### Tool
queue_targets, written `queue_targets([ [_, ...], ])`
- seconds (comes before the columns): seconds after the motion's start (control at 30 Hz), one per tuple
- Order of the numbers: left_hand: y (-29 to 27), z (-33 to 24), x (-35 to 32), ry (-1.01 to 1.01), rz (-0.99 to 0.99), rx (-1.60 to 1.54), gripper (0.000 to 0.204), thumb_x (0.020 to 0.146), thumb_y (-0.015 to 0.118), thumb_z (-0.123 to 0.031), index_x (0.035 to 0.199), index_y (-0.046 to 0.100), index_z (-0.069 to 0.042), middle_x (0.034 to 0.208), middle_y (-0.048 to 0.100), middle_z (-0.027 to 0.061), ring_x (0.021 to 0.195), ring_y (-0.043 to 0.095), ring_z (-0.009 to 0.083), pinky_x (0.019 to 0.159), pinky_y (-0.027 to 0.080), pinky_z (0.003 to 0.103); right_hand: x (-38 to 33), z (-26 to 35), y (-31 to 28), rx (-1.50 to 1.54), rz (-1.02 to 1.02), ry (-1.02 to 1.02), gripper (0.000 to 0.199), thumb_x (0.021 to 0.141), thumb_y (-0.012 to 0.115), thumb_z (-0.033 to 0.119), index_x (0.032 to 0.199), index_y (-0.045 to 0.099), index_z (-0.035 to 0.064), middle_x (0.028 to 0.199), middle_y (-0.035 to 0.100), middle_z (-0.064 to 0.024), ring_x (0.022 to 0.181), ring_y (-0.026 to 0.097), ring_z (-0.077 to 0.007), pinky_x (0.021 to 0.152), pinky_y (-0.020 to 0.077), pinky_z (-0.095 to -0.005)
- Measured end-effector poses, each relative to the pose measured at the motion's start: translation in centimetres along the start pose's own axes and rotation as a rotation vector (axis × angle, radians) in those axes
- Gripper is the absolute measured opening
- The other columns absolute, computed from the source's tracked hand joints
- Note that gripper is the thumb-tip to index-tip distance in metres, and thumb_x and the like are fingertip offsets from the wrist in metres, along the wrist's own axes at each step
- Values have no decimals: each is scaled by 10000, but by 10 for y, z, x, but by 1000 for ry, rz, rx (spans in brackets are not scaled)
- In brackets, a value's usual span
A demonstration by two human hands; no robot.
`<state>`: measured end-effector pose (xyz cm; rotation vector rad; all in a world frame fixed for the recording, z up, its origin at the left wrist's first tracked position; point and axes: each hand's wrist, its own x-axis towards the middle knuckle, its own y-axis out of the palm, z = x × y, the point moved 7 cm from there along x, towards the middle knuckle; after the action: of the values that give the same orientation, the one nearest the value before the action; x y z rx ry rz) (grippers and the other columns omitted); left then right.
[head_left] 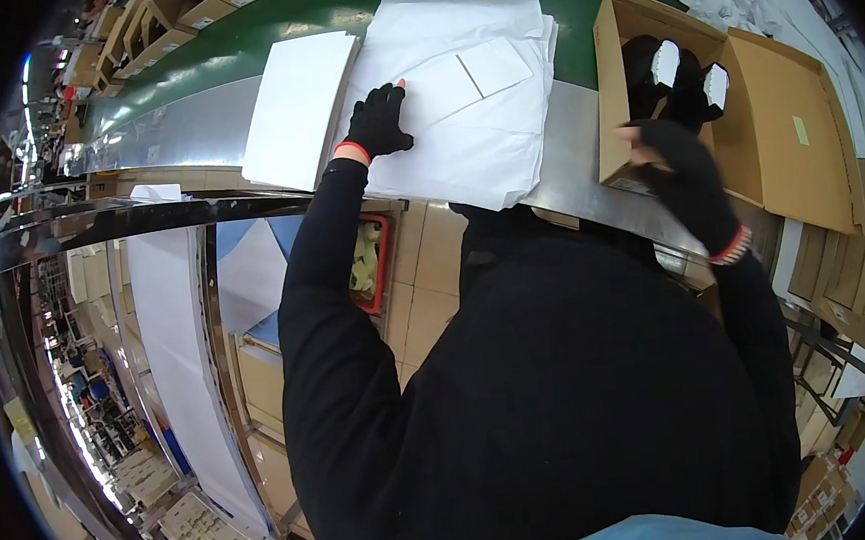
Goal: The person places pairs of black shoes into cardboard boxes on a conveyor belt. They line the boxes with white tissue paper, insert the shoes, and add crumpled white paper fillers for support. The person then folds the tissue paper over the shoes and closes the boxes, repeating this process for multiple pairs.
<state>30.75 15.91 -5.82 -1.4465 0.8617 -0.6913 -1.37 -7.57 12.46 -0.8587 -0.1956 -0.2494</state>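
Head view: our gloved left hand presses flat on tissue paper; our right hand grips the shoebox rim. Next, we judge, lifting one sheet.

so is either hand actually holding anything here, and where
The right hand grips the near wall of the open cardboard box holding black shoes. The left hand holds nothing, lying flat on the stack of white paper.

Packing factory (conveyor belt, cartons)
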Motion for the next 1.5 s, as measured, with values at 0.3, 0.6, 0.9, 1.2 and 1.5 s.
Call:
queue_targets([
  [0.3, -14, -4, 5, 24, -152, -210, 957, 584, 808, -440, 1370, 420, -55, 1178, 556, 178, 1093, 555, 334, 918, 461, 422, 74, -39, 207, -563, 192, -173, 215, 847, 515, 86, 1051, 564, 38, 959, 584, -152, 853, 596, -301, 718, 488, -421],
  [0.6, 6, 4, 27, -260, -144, -241, 705, 476, 825, -608, 949, 639, -120, 955, 628, 68, 949, 585, 279, 793, 474, 409, 76, -73, 229, -600, 179, -196, 246, 892, 488, 124, 1112, 523, 20, 1127, 559, -184, 865, 642, -311, 655, 551, -421],
  [0.9, -27, 15, 25, -267, -368, -846, 577, 723, 774, -457, 1052, 578, -25, 869, 679, 148, 784, 660, 276, 719, 498, 371, 88, -78, 224, -594, 279, -276, 175, 860, 504, 130, 1012, 562, 65, 1007, 604, -129, 807, 649, -292, 648, 543, -411],
  [1.2, -67, 0, 32, -255, -317, -978, 527, 770, 732, -437, 1070, 592, -27, 849, 675, 126, 724, 644, 188, 705, 503, 318, 49, -52, 230, -448, 256, -392, 184, 843, 525, 154, 998, 596, 85, 923, 633, -109, 841, 650, -270, 681, 526, -395],
  [1.5, -26, -3, 50, -254, -288, -725, 640, 759, 723, -491, 1174, 578, -26, 1022, 676, 164, 950, 653, 288, 828, 496, 371, 25, -36, 231, -285, 286, -343, 181, 840, 537, 131, 1009, 583, 86, 846, 591, -104, 799, 625, -289, 664, 504, -423],
])
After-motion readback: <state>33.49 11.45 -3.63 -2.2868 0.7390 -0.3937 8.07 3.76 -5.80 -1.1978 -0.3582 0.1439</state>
